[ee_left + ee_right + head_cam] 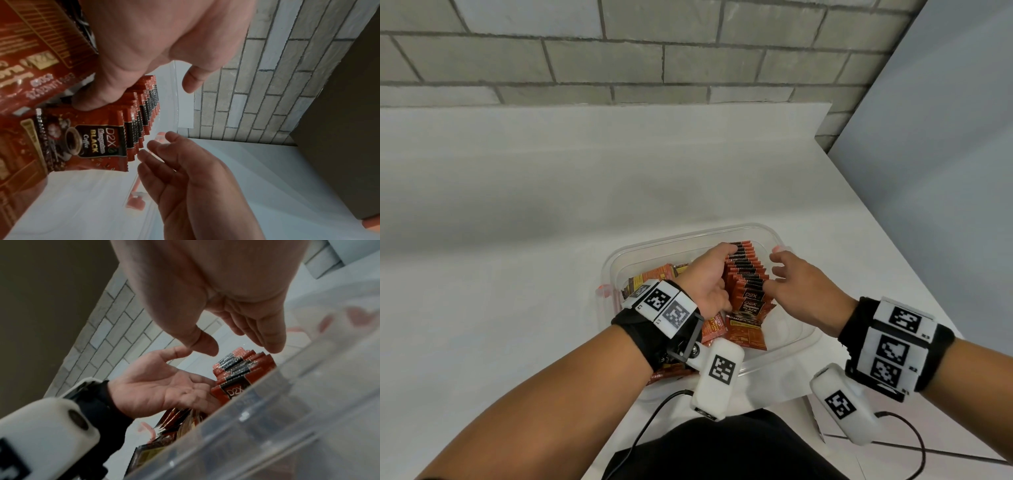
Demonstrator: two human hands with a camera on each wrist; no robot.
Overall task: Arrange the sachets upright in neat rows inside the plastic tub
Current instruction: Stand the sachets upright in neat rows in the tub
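A clear plastic tub (688, 237) sits on the white table just in front of me. Inside it a row of red and black coffee sachets (748, 270) stands upright, running away from me. My left hand (709, 274) lies flat against the row's left side, fingers straight. My right hand (794, 277) hovers at the row's right side with relaxed fingers that hold nothing. From the left wrist, the row (141, 116) lies between my left hand (164, 40) and right hand (185, 170). The right wrist view shows my open left palm (164, 386) beside the row (242, 368), under my right hand (226, 296).
Loose sachets (661, 274) lie piled in the tub's left part, and one lies flat (744, 334) near the front wall. The tub has a red clip (602, 289). The table (517, 205) ends at the right; a brick wall (619, 51) stands behind.
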